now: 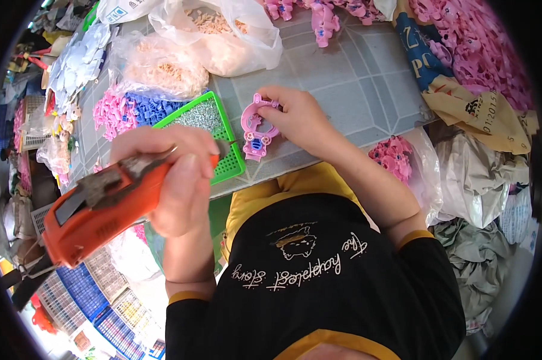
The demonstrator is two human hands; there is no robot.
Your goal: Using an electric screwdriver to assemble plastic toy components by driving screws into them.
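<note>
My left hand point(184, 180) is wrapped round an orange power screwdriver point(112, 210), its tip end toward the green tray and partly hidden by my fingers. In my right hand point(304, 120), thumb and fingers pinch the edge of a pink plastic ring-shaped toy part point(251, 117) with a blue, striped piece at its lower end. This part rests at or just above the grey table point(349, 78), right of the tray. The green perforated tray point(233, 163) holds many small silvery screws point(202, 117); the screwdriver's front end is over its near side.
Small blue pieces point(154, 109) and pink pieces point(112, 114) lie left of the tray. Plastic bags of peach-coloured bits point(163, 69) stand behind. Pink toy parts point(323, 24) lie at the far edge, and a brown sack point(475, 111) sits by a pink heap point(481, 48) at right.
</note>
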